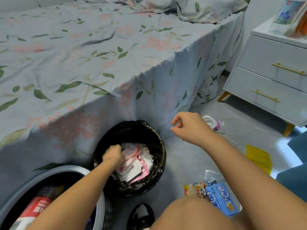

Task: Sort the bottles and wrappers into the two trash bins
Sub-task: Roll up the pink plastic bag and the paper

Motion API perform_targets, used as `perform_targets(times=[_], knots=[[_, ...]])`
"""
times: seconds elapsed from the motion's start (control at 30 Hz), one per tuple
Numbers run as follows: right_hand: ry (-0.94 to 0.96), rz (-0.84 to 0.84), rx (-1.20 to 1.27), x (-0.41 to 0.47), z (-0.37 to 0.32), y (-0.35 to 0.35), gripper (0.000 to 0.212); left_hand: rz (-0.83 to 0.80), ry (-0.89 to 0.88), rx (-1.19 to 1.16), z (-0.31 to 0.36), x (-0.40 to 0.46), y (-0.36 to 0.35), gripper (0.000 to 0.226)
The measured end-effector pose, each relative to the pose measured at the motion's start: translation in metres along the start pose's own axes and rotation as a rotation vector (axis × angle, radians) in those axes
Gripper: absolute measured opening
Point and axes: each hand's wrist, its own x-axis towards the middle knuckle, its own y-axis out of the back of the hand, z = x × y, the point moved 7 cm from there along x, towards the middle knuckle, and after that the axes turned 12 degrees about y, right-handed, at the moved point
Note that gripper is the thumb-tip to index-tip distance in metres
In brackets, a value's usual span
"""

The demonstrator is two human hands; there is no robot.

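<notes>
Bedroom floor: left hand (113,156) fisted on wrappers (134,161) in black bin (162,156), right hand (191,127) empty, loosely open; next grab blue wrapper (221,198).

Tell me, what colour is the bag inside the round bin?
Black bin bag, seen from the head camera.

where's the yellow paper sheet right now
In the head view, the yellow paper sheet lies flat on the grey floor at the right, beyond the right forearm, in front of the white nightstand.
</notes>
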Motion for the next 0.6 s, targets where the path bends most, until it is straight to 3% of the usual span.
perform_targets(times=[0.2,0.4,0.5,0.6], knots=[[0.023,-0.043,-0.041,0.003,0.001,0.000,0.017,0.076,-0.056,0.377,0.025,-0.005,-0.009,0.033],[-0.002,-0.080,-0.017,0.005,0.015,0.007,0.017,0.182,-0.089,0.519,0.057,-0.013,0.055,0.028],[-0.070,-0.164,0.053,0.002,0.045,0.004,0.017,0.369,-0.176,0.477,0.088,-0.043,0.106,0.027],[-0.161,-0.256,0.185,-0.006,0.086,-0.001,0.020,0.475,-0.392,0.198,0.122,-0.084,0.125,0.023]])
